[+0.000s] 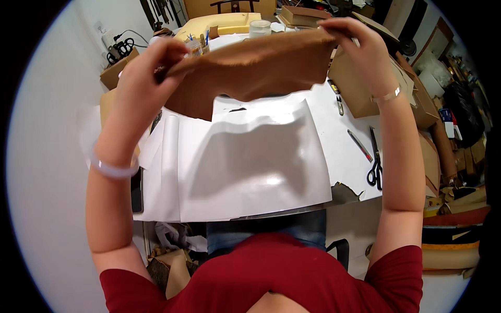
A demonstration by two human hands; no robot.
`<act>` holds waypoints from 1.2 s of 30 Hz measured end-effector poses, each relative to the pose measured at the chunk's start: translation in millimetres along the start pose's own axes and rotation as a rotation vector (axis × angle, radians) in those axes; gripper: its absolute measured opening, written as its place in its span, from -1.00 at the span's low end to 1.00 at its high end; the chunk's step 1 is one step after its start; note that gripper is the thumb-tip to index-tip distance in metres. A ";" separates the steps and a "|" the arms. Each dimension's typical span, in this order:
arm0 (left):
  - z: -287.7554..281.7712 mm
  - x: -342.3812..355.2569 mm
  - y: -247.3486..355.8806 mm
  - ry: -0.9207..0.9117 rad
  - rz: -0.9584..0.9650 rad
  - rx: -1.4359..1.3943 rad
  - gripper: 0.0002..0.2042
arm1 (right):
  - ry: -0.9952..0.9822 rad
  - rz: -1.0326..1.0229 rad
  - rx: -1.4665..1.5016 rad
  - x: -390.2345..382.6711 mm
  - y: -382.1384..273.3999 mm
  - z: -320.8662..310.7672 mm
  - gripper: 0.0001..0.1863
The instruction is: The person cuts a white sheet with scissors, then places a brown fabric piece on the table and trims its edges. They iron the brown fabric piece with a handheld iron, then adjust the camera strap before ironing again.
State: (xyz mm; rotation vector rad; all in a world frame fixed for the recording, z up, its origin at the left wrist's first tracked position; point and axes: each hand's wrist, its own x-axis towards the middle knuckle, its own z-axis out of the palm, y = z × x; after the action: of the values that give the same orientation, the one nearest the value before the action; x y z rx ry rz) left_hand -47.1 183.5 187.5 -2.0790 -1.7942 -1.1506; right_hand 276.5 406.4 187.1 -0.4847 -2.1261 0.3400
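Note:
A brown piece of leather (261, 70) hangs in the air above the table, stretched between my two hands. Its lower edge is uneven, with a longer flap at the left end. My left hand (151, 70) pinches the left end of its upper edge. At the upper right corner, my right hand (360, 44) grips it between thumb and fingers. Below lies a glossy white sheet (250, 182), rolled up along its left side (170, 156), with the leather's shadow falling on it.
Black-handled scissors (374, 167), a pen-like tool (359, 144) and a utility knife (338, 99) lie at the right. Brown board pieces (352, 86) are behind them. A glass jar (259, 28) and a pot of slim tools (195, 48) stand at the back. A dark phone (136, 193) sits at the left edge.

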 end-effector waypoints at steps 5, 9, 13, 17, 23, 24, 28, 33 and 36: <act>-3.3 -75.2 14.9 -0.171 0.187 0.214 -0.75 | -0.201 -0.111 -0.051 -83.0 -27.3 4.5 -0.74; 44.9 -138.5 7.8 -0.241 0.139 0.182 -0.73 | -0.409 -0.087 -0.057 -159.0 -15.0 32.4 -0.72; 90.6 -195.4 -4.9 -0.325 0.055 0.206 -0.73 | -0.533 -0.011 -0.070 -226.2 7.2 59.9 -0.74; 99.7 -225.6 -2.3 -0.376 -0.072 0.252 -0.72 | -0.542 0.060 -0.136 -248.9 0.1 67.6 -0.80; 94.7 -245.3 2.5 -0.350 -0.206 0.261 -0.73 | -0.565 0.130 -0.217 -270.6 -8.1 58.7 -0.68; 94.7 -246.9 3.2 -0.340 -0.220 0.262 -0.74 | -0.566 0.154 -0.213 -270.3 -13.0 57.6 -0.64; 95.7 -251.5 6.6 -0.353 -0.279 0.232 -0.75 | -0.597 0.171 -0.236 -285.5 -13.2 62.6 -0.53; 94.6 -258.8 10.5 -0.365 -0.378 0.141 -0.72 | -0.569 0.157 -0.253 -293.3 -3.8 64.6 -0.61; 91.5 -256.6 13.4 -0.364 -0.369 0.121 -0.72 | -0.541 0.170 -0.277 -292.1 -9.2 67.0 -0.67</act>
State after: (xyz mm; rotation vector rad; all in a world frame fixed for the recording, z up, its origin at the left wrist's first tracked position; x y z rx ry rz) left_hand 9.6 34.4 -33.8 -2.0427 -2.4278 -0.7363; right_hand 370.0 259.5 -57.0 -0.8078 -2.6837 0.2946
